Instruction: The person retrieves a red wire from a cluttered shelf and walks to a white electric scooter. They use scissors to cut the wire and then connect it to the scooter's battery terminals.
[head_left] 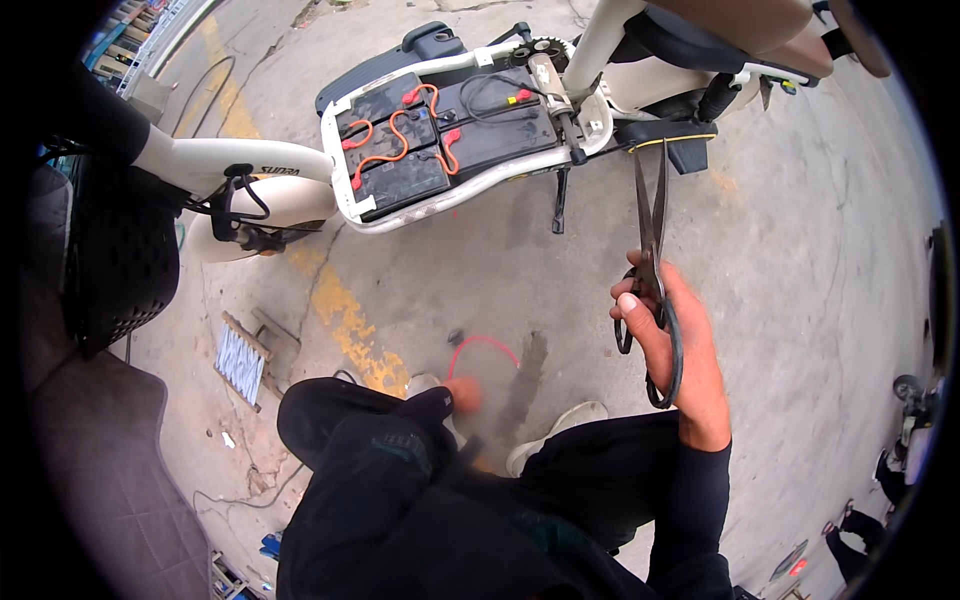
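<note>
Cloth trousers [606, 458]; R hand [692, 348] gripping metal scissors [650, 258]; L hand [463, 396] nr curved wire [486, 338], hold unclear.

The left hand [463, 395] is blurred, its fingers indistinct; whether it touches the red wire [484, 339] cannot be told. Several fingers of the right hand [695, 345] are partly hidden behind the scissors [650, 270]. The upper edge cuts off the electric scooter [385, 222]; the dark rim crops the quilted grey cover [100, 470]. A blue object [270, 546] at lower left is too small to identify.
</note>
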